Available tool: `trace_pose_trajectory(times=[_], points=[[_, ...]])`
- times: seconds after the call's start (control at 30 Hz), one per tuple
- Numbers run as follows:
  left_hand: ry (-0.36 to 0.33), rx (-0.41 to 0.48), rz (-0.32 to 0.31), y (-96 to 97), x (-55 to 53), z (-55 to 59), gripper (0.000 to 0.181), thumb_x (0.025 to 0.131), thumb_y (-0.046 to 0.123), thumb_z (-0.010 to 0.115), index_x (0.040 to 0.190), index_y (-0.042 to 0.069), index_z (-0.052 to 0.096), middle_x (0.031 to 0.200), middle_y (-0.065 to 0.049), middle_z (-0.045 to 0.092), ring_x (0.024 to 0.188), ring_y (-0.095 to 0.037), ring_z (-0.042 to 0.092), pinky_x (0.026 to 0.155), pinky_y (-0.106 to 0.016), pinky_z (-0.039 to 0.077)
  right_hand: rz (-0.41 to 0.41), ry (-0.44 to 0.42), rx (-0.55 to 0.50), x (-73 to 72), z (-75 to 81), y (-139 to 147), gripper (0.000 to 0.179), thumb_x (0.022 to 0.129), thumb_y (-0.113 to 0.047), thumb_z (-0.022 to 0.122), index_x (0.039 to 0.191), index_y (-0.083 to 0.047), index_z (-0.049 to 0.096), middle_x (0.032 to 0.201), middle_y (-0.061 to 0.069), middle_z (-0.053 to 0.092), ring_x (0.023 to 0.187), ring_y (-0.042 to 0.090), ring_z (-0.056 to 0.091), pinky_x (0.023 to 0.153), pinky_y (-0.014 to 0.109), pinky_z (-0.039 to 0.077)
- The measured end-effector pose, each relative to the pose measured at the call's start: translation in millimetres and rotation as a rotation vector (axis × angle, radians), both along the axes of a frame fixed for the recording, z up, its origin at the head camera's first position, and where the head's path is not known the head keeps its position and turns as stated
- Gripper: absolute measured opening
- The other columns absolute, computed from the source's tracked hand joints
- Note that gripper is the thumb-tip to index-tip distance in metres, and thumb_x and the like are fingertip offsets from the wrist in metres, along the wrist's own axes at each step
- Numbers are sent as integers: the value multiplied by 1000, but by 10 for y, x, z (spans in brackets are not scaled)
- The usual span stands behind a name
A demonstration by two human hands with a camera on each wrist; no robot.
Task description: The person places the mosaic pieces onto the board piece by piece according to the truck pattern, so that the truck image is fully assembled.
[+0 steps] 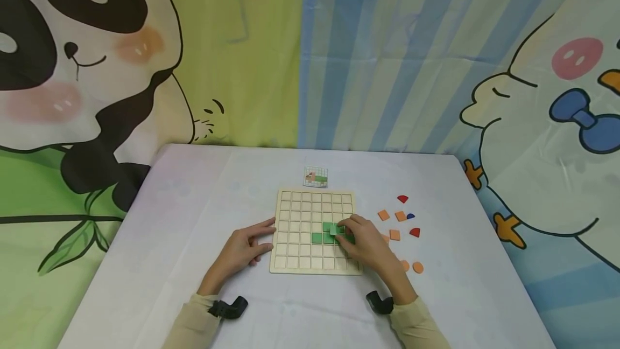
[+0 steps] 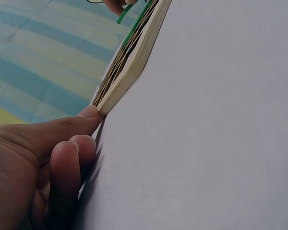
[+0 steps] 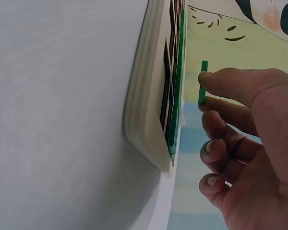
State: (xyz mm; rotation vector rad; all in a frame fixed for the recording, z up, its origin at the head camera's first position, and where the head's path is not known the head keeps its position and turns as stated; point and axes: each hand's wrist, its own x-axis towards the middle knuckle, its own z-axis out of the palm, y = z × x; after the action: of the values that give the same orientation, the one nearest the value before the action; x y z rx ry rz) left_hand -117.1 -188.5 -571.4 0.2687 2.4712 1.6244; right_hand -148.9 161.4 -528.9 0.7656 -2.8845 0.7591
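My right hand [image 1: 364, 240] pinches a green square tile [image 3: 202, 92] between thumb and index finger, raised above the wooden grid board [image 1: 290, 266]. Its other fingers are loosely bent in the right wrist view. Beneath it, several green tiles [image 1: 317, 238] sit in cells at the board's right side, partly covered by the hand. At the board's left edge rests my left hand [image 1: 242, 249], its thumb and index finger stretched out to touch the rim. In the left wrist view the thumb [image 2: 62, 132] meets the board's edge.
Behind the board lies a small printed card [image 1: 316, 176] with a grid picture. Right of the board are scattered orange squares [image 1: 394, 235], orange circles [image 1: 418, 267], red pieces [image 1: 414, 232] and a blue half-round piece [image 1: 410, 216]. A white cloth [image 1: 194, 187] covers the table.
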Motion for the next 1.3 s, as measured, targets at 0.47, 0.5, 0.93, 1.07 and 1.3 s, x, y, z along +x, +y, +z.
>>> trace_pose_trajectory(times=[0.47,0.5,0.93,1.07,1.3], points=[[-1,-6,-5,-6,-3,-3,46,94,11,81,139,14,71,161,3,56,47,-10,56,45,-29,54,60,32,21,-113,-37,-210,22,94,-21,83,112,-10,77,86,-3,61,73,7,48,65,21,44],[0,-8,-4,-9,-3,-5,46,94,11,81,139,15,71,160,3,56,47,-9,56,45,-29,54,65,34,24,-119,-37,-224,22,93,-21,83,112,-10,77,85,-3,61,73,7,48,65,21,44],[1,-10,-7,-12,5,-9,47,94,12,81,140,14,71,160,1,56,47,-10,56,45,-29,54,69,13,68,-152,-31,-334,23,94,-24,83,112,-11,77,86,-4,61,72,6,48,66,22,44],[0,-7,-8,-10,6,-15,47,94,12,81,140,13,71,161,1,56,46,-10,56,45,-30,54,69,13,79,-164,-47,-343,22,94,-23,83,112,-12,76,84,-5,60,71,6,46,65,21,42],[-6,-21,1,-5,4,-15,47,94,12,81,140,17,71,159,7,57,47,-11,57,45,-30,55,81,15,61,-177,-29,-373,23,94,-24,83,113,-12,76,83,-4,59,71,6,46,66,22,42]])
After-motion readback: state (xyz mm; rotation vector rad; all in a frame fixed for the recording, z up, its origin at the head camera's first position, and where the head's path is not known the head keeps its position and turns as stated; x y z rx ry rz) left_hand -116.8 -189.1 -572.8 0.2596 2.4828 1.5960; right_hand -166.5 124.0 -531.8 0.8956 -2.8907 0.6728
